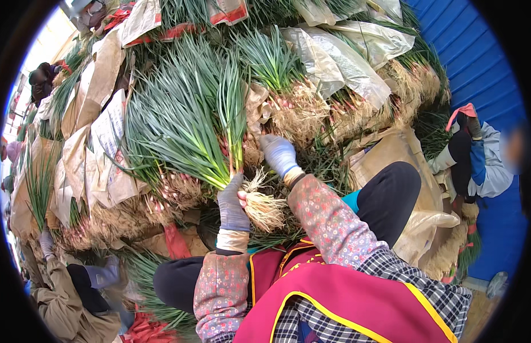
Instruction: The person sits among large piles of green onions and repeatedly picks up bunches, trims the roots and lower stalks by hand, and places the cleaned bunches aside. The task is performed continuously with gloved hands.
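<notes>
My left hand [233,206], in a grey-blue knit glove, is closed round the lower stems of a bunch of long-leaved green plants [205,158]. Pinkish bulb ends and pale stringy roots [265,210] stick out to the right of the fist, and the green leaves fan up and to the left. My right hand [277,153], gloved alike, is just up and right of the bunch, near the roots of the piled plants [299,111]. Its fingers point towards the pile; whether they touch or grip anything cannot be seen.
More rooted bunches lie heaped across the top and left, partly under plastic sacks [104,150]. Loose green leaves [325,167] lie beside my right hand. Co-workers sit at the far right [488,158] and lower left [68,296]. Red plastic strips [149,328] lie below; a blue corrugated wall [475,60] stands right.
</notes>
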Demonstrator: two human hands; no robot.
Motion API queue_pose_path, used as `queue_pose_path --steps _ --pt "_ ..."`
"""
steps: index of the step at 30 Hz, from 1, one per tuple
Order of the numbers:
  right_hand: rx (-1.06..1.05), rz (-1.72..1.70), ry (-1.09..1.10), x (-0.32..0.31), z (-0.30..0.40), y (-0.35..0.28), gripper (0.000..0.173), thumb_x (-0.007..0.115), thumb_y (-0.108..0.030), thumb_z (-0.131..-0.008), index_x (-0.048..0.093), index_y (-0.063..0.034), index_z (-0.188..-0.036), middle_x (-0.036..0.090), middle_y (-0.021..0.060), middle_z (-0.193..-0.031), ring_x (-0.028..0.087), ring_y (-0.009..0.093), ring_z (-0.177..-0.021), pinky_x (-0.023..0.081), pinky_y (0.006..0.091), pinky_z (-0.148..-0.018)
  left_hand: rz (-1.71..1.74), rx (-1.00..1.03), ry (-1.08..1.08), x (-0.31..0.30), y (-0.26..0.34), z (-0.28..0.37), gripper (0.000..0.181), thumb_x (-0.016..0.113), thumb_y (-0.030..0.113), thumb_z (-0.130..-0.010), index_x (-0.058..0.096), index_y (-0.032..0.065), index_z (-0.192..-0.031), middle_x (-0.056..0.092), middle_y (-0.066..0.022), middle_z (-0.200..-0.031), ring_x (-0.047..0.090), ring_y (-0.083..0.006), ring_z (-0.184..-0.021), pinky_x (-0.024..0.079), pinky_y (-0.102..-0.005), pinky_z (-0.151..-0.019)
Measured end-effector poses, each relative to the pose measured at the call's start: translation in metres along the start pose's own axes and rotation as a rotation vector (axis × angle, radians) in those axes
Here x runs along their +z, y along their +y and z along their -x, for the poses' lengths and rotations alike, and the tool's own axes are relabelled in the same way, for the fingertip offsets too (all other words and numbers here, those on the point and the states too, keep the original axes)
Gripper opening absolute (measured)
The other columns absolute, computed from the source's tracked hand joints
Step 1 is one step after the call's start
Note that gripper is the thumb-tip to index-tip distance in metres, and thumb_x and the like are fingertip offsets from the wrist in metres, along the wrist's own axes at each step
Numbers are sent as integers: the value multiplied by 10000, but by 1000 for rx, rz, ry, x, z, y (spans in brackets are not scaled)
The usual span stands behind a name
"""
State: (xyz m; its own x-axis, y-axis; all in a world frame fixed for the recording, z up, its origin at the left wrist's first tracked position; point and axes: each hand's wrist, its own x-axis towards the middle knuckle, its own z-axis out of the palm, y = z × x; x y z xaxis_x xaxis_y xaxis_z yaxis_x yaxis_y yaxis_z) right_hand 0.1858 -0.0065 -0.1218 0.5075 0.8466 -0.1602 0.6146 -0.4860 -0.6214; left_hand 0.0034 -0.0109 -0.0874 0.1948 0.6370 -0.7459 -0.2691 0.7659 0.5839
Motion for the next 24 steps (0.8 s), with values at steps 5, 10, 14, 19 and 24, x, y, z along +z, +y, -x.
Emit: queue_pose_path --steps 5,10,14,19,24 --pt "75 -509 -405 -10 10 27 497 403 -469 -962 695 -77 -871 576 23 -654 523 161 -584 453 281 -625 74 -99 -57 -8 -4 10 122 649 234 -884 592 135 -844 416 56 -453 385 -56 -320 323 -210 -297" --pt "177 -867 -342 -1 28 -11 544 494 -561 -912 681 -50 -919 552 -21 -665 490 84 -559 420 231 -554 4 2 -90 -3 -3 20 186 681 297 -870 582 142 -838 405 56 -460 357 -59 -321 304 -204 -299" --pt "212 -727 -285 -11 19 -35 484 538 -501 -884 661 -36 -831 585 25 -649 530 124 -519 435 271 -530 62 36 42 -8 -10 15 241 706 321 -850 605 104 -876 427 27 -457 353 -74 -307 274 -206 -284" --pt "233 -701 -326 5 3 -27 490 536 -493 -876 658 -23 -809 612 39 -652 552 143 -520 442 289 -544 -82 107 24 -7 -18 4 306 711 277 -843 616 58 -1035 463 -19 -451 369 -106 -287 290 -227 -274" --pt "235 -720 -160 13 9 -20 396 589 -406 -865 667 -17 -860 631 55 -640 587 142 -542 461 298 -563 -129 167 59 -7 -18 10 291 707 223 -838 621 82 -1078 470 -24 -471 404 -103 -304 295 -223 -271"
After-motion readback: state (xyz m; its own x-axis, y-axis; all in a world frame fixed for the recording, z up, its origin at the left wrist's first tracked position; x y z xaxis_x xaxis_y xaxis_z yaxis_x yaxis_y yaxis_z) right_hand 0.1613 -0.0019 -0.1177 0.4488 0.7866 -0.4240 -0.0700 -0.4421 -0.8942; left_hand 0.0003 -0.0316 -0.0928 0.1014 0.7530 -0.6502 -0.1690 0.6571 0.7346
